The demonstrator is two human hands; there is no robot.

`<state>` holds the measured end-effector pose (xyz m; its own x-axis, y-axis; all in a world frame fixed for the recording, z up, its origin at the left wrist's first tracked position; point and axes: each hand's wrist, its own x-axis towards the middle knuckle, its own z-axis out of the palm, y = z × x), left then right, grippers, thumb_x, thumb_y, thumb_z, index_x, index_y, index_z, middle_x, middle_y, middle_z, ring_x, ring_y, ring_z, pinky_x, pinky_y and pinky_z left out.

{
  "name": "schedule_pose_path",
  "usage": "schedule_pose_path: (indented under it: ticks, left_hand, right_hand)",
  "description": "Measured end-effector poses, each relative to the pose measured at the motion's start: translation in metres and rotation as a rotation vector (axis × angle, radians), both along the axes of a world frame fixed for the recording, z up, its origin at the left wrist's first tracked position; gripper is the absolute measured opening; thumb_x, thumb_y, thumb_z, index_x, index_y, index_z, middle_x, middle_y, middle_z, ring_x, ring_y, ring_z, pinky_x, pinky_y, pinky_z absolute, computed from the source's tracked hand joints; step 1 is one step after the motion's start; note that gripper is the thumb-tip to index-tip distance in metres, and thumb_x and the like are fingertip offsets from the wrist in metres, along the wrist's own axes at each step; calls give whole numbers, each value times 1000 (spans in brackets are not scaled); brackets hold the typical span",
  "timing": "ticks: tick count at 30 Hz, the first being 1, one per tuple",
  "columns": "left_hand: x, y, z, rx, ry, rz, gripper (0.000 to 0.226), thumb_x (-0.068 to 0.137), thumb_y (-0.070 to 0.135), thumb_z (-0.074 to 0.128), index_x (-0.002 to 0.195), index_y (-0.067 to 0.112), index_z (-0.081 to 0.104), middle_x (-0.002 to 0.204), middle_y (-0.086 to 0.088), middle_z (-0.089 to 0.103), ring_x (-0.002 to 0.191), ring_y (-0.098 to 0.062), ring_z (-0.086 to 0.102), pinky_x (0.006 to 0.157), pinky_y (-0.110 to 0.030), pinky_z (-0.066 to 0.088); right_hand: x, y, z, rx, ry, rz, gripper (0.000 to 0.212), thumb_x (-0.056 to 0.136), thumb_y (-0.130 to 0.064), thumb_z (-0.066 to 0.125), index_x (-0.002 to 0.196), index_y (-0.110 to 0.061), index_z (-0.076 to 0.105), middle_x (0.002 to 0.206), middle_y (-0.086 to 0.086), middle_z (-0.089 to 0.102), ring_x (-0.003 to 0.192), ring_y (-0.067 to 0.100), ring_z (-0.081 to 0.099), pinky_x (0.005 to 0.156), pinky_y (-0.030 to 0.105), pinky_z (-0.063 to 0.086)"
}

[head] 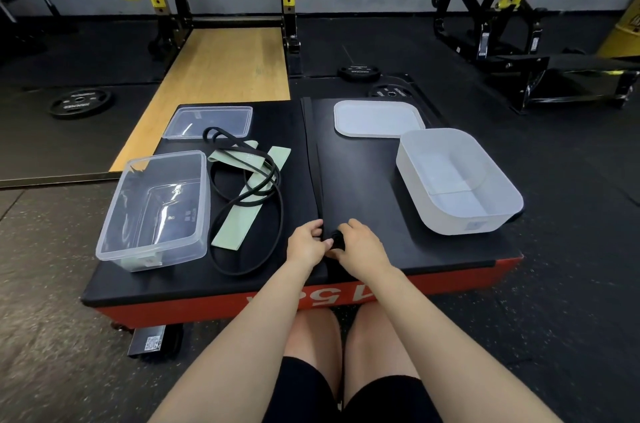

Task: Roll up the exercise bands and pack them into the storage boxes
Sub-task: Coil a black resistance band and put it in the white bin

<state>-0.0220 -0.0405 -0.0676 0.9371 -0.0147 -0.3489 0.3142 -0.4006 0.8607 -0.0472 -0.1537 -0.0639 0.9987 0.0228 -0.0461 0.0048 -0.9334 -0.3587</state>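
A long flat black band (pixel 314 152) lies stretched away from me across the black-topped box (pixel 363 180). Its near end is wound into a small roll (pixel 336 238). My left hand (pixel 306 242) pinches the band at the roll's left side, and my right hand (pixel 360 244) grips the roll from the right. A pale green band (pixel 242 194) and a thin black loop band (pixel 263 215) lie tangled to the left. A clear plastic box (pixel 156 211) stands at the near left and a frosted white box (pixel 457 180) at the right; both hold no bands.
The clear lid (pixel 207 121) lies at the far left, the white lid (pixel 377 118) at the far middle. Weight plates (pixel 79 102) lie on the floor, with a rack and wooden platform (pixel 221 66) beyond and a machine at the far right.
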Motion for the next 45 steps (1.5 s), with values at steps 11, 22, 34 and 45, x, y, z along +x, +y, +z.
schedule_pose_path:
  ticks: [11,22,34,45]
  left_hand:
    - [3,5,-3,34,-23,36,26,80,19,73,104,9,67,101,-8,70,100,-20,64,93,-29,48]
    - [12,0,-3,104,-17,87,24,79,12,72,102,9,66,105,-7,67,103,-20,61,88,-23,45]
    - [12,2,-1,-73,75,12,59,84,0,63,137,18,47,127,-7,55,118,-20,52,94,-21,40]
    - [8,4,-3,-181,27,24,37,88,13,64,124,6,58,125,-7,59,111,-13,51,91,-19,37]
  right_hand:
    - [27,-27,24,-39,205,342,55,79,-19,73,130,-14,51,123,5,56,115,23,50,95,31,40]
    - [5,-15,4,100,121,38,58,75,-33,75,120,-14,43,118,6,51,108,25,50,83,34,46]
    - [6,-3,-3,152,-9,-38,51,80,-26,71,124,-15,49,120,3,55,115,22,44,88,31,41]
    - [15,-22,11,140,126,162,56,76,-17,75,125,-21,49,119,4,58,111,22,50,86,27,39]
